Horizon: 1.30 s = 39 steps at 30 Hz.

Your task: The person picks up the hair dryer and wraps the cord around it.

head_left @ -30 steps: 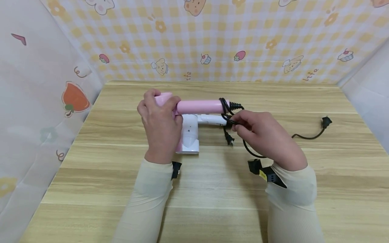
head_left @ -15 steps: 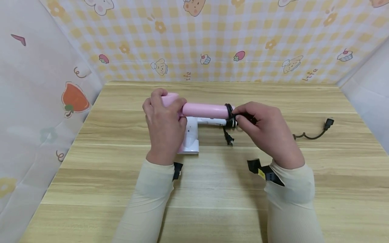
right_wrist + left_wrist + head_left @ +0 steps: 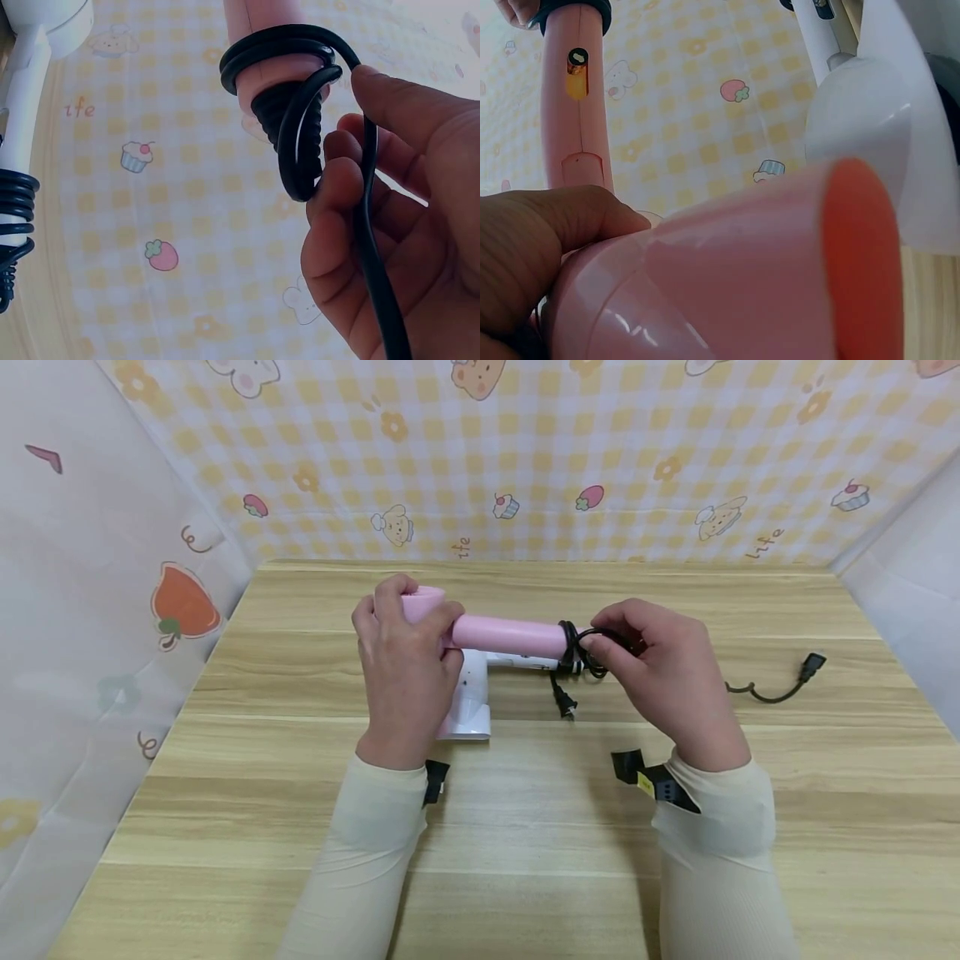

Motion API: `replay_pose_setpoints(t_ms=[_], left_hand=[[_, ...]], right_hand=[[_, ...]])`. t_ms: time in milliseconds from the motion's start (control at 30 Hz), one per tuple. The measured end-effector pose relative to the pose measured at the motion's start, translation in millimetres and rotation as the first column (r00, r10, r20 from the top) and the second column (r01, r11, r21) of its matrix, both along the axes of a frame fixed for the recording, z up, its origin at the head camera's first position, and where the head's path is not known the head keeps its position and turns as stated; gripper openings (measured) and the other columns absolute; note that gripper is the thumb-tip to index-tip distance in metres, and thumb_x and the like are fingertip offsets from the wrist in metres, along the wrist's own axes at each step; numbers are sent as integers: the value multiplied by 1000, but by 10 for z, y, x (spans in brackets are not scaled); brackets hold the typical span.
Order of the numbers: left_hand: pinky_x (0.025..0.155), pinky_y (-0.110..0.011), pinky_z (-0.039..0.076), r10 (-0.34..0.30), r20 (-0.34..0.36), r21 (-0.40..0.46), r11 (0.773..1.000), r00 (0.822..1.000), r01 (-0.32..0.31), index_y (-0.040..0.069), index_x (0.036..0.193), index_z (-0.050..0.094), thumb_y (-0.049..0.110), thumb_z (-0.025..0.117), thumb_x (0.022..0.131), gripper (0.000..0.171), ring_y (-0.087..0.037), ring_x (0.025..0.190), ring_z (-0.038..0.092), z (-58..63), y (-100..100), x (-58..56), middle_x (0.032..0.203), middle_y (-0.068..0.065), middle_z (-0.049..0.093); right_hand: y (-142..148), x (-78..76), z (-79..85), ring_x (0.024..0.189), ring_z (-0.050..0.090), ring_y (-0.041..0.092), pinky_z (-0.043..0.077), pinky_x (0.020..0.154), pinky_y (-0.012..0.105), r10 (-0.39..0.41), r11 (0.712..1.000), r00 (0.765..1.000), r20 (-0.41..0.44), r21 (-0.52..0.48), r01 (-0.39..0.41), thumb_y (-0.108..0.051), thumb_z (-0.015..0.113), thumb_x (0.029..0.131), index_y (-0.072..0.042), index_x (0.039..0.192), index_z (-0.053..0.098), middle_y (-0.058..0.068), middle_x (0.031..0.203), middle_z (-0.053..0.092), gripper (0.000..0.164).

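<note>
A pink hair dryer [image 3: 510, 637] is held above the table, its handle pointing right. My left hand [image 3: 405, 677] grips its head from above; the left wrist view shows the thumb across the pink barrel [image 3: 727, 277]. Black cord [image 3: 281, 46] circles the handle's end in a few turns, with a loose loop beside the ribbed strain relief [image 3: 281, 112]. My right hand [image 3: 675, 681] pinches this cord just off the handle's tip, and the cord runs down across the palm. Under the pink one, partly hidden, lies a white hair dryer [image 3: 471, 685] with cord wound round its handle.
The pink dryer's cord trails to a black plug [image 3: 812, 666] on the right of the table. Another plug [image 3: 564, 700] hangs off the white dryer's cord near the middle. A yellow checked backdrop [image 3: 540, 460] stands behind the wooden table [image 3: 540, 843].
My right hand has moved up and round the handle's end, drawing the cord with it. The pink hair dryer has shifted slightly right in my left hand. The right plug has turned a little.
</note>
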<state>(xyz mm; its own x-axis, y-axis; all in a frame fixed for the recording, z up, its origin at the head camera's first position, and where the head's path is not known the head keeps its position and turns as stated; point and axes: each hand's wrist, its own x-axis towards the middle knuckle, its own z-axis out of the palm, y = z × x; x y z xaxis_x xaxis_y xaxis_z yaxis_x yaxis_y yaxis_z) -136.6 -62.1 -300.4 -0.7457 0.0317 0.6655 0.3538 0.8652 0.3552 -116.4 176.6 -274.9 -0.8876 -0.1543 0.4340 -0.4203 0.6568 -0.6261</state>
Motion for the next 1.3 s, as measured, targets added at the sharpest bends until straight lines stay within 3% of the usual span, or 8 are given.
replay_pose_setpoints(t_ms=[367,733,1033,1300], left_hand=[[92,-51,30,-11,-9,-7,1000,1000,10,16,90,73,2,69,70,25,-44,107,36,21,1,10,116,-18,46],[91,-55,32,-28,-4,-24,999,1000,28,16,91,73,2,68,70,25,-45,109,35,52,13,37,116,-17,46],[93,-53,30,-43,-9,-27,999,999,43,16,90,73,2,71,68,27,-44,108,36,56,1,35,115,-17,46],[94,-50,30,-113,-58,-25,993,992,112,16,89,73,-1,68,65,29,-40,109,37,62,-6,31,113,-18,48]], right_hand=[[10,-10,-7,62,53,6,42,55,20,1,1000,1000,5,13,-1,-20,62,88,-16,94,67,-9,83,62,9],[18,-1,-3,59,54,8,39,53,22,-88,996,993,85,-3,88,-31,66,83,-20,86,67,-6,72,63,11],[31,-9,-5,62,53,9,42,57,22,-43,999,997,65,-20,44,-25,59,89,-19,94,68,-9,82,63,12],[39,-6,-4,66,53,9,41,58,21,-59,998,994,95,-20,61,-31,60,88,-20,94,67,-8,82,64,14]])
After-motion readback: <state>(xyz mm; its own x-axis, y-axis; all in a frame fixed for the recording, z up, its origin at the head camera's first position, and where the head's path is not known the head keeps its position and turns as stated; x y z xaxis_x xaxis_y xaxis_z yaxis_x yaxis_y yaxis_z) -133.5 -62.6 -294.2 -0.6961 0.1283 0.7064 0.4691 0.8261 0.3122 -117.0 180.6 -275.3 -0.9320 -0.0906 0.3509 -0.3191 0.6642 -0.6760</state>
